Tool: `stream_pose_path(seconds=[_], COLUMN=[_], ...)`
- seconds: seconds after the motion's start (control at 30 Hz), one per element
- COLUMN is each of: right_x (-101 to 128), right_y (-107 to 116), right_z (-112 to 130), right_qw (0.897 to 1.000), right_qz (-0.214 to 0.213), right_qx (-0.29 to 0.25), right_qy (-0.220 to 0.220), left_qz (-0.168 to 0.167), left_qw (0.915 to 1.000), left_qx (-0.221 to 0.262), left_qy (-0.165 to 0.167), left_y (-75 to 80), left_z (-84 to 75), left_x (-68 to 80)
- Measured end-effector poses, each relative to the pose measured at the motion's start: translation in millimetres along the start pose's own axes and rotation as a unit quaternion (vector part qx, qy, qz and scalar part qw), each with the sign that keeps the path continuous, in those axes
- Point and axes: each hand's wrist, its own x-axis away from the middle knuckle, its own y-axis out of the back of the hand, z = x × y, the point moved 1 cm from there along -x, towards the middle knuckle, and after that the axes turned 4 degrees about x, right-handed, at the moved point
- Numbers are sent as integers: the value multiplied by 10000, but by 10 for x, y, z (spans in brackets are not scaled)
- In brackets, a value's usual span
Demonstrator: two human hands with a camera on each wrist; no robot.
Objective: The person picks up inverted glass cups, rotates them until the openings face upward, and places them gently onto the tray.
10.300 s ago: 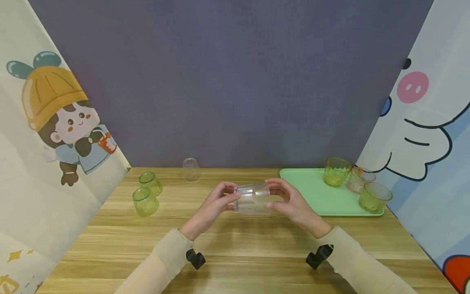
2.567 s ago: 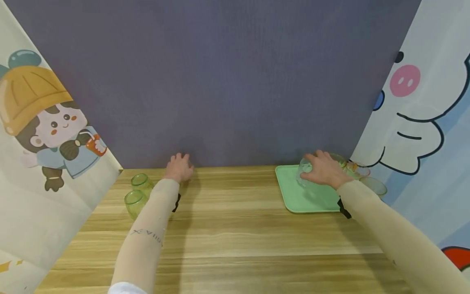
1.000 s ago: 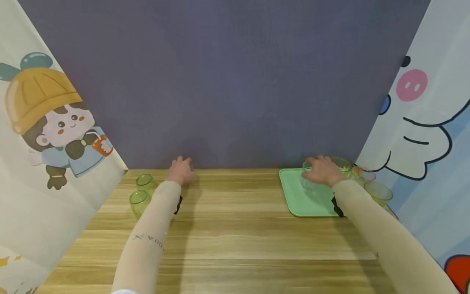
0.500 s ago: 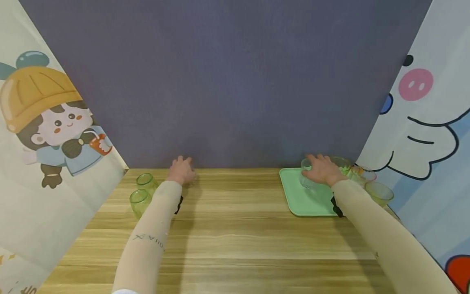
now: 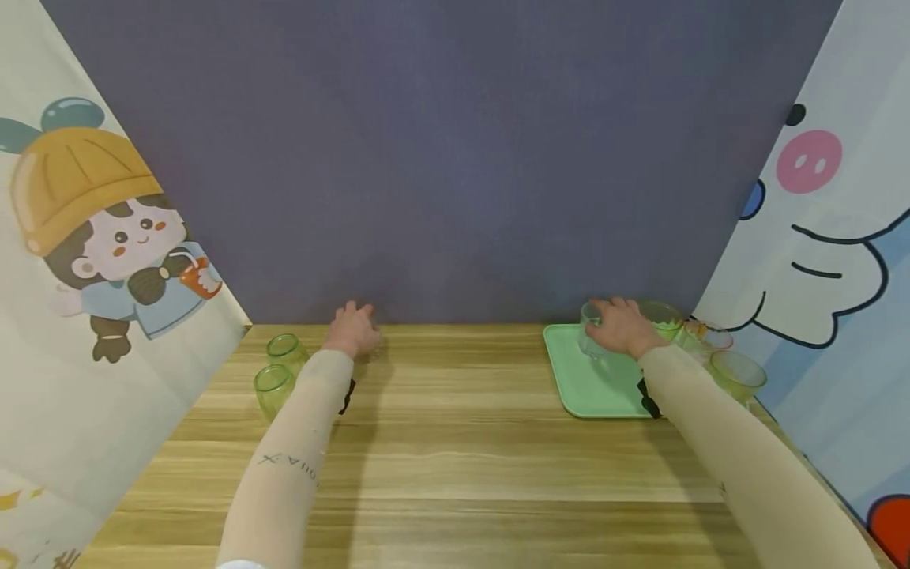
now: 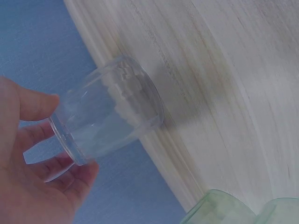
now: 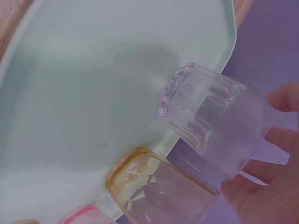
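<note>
head view: hands apart, each gripping a clear cup, green cups beside the left.

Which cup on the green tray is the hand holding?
The clear ribbed cup. The right hand grips it; the yellow-green cups beside it are untouched.

The bench is pale wood-grain with a matt finish. The tray looks like smooth mint plastic with a soft sheen. The ribbed cup and the plain cup are clear and glossy. The green cups are translucent and shiny. The backdrop looks like matt cloth.
</note>
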Motion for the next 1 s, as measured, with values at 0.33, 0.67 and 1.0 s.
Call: stream_pose_path(seconds=[0.33,0.67,1.0], right_x=[90,234,385], right_y=[95,168,280], right_z=[101,173,192], right_qw=[9996,9962,9922], right_qz=[-144,-440,-564], right_qx=[38,242,428], right_qy=[249,712,1027], left_qz=[95,282,445], left_qw=[9999,9992,9971], left_qx=[60,274,572], left_qy=[-29,79,248], left_y=[52,76,113], left_z=[-61,-72,-46], left_x=[32,73,106])
